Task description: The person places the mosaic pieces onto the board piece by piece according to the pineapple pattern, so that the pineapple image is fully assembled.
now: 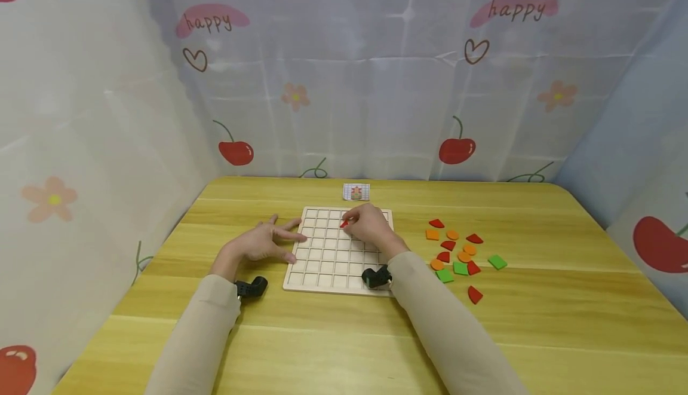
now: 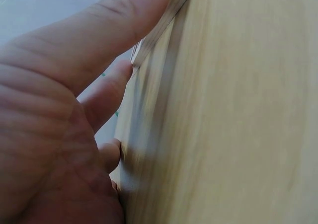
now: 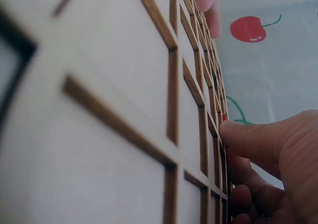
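A pale wooden grid board (image 1: 325, 262) lies on the table, divided into square cells. My right hand (image 1: 371, 226) pinches a small red piece (image 1: 344, 224) between thumb and fingertips over the board's upper cells. In the right wrist view the thumb of my right hand (image 3: 263, 159) meets a sliver of the red piece (image 3: 224, 117) at the board's grid (image 3: 174, 105). My left hand (image 1: 262, 243) has its fingers spread, thumb and fingertips resting on the board's left edge; the left wrist view shows this hand (image 2: 59, 110) beside the board's edge (image 2: 161, 28).
A small printed card (image 1: 356, 192) lies behind the board. Right of the board are scattered loose red wedges (image 1: 475, 294), orange circles and an orange square (image 1: 432, 235), and green squares (image 1: 497, 262). A curtain (image 1: 344, 114) hangs behind the wooden table (image 1: 333, 341).
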Tool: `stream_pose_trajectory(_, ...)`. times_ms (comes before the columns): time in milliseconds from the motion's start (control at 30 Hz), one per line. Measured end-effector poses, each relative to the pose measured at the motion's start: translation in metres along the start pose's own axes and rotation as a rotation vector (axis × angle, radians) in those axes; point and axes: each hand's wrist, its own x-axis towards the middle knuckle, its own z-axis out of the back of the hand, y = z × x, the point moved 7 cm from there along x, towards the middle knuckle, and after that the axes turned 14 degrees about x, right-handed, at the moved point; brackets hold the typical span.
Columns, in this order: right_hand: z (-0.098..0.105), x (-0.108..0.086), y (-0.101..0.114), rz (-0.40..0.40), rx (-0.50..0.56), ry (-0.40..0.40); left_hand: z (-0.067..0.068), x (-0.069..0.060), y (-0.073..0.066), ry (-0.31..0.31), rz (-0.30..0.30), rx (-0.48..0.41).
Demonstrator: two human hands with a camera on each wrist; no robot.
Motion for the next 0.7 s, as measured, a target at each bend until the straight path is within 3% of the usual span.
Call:
stream_pose_trajectory(467,0.028,-0.02,0.004,0.049,0.081,0.013,-0.002,0.002,0.003,0.006,-0.001,-0.02)
stream_pose_trajectory(700,0.055,-0.035,-0.003,0.068,-0.006,0.005,-0.002,0.001,0.004,0.005,0.001,-0.013)
